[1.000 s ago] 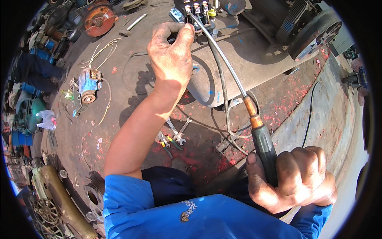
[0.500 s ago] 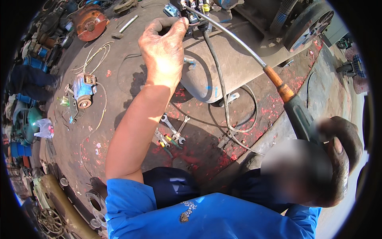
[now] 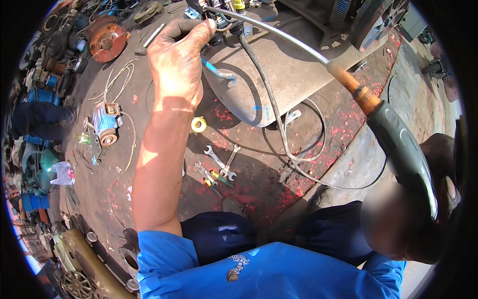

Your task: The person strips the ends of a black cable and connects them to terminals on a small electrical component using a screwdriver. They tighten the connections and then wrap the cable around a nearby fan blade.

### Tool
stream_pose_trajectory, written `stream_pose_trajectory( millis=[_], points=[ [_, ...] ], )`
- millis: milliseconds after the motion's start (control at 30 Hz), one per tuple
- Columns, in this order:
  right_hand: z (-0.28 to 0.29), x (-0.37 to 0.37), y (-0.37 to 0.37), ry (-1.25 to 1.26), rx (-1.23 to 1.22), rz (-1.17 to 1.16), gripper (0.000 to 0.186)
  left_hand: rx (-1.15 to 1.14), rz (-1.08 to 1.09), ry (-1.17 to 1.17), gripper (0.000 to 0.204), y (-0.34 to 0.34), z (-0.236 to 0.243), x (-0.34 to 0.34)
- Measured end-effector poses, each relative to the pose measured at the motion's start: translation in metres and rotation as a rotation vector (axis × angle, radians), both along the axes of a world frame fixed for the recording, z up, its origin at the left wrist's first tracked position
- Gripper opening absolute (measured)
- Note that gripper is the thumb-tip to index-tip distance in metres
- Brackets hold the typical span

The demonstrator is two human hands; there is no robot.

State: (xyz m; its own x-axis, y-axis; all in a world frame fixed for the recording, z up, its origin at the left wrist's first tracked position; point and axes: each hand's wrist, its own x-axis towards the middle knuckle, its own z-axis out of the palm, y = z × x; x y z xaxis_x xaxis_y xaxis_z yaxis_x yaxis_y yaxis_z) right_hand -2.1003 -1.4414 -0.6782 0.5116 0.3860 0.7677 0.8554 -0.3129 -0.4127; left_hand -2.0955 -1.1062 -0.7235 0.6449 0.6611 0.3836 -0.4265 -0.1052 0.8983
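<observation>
Head view: left hand (image 3: 177, 70) pinches terminal wires (image 3: 219, 22); right hand (image 3: 438, 199) clenches soldering iron (image 3: 398, 144).

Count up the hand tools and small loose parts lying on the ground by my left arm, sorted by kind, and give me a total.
Wrenches: 2
Pliers with coloured grips: 2
Yellow tape roll: 1
Small blue motor: 1
Total: 6
The pliers overlap, so their count is approximate.
</observation>
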Motion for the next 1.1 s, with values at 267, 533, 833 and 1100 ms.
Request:
stream_pose_trajectory(
  millis=[267, 533, 833, 1100],
  points=[
    [-0.003, 0.0, -0.016, 0.361, 0.299, -0.037, 0.046, 0.048, 0.032, -0.025, 0.011, 0.008, -0.008, 0.003],
    [0.004, 0.004, -0.018, -0.076, -0.251, -0.201, 0.045, 0.061, 0.085, -0.001, 0.01, -0.002, -0.004, 0.001],
    [0.015, 0.007, -0.009, -0.119, -0.33, -0.018, 0.034, 0.034, 0.124, -0.043, 0.012, -0.003, -0.007, 0.005],
    [0.025, 0.001, 0.004, -0.025, -0.619, -0.02, 0.028, -0.048, 0.201, -0.11, 0.013, -0.011, -0.01, 0.008]
  ],
)
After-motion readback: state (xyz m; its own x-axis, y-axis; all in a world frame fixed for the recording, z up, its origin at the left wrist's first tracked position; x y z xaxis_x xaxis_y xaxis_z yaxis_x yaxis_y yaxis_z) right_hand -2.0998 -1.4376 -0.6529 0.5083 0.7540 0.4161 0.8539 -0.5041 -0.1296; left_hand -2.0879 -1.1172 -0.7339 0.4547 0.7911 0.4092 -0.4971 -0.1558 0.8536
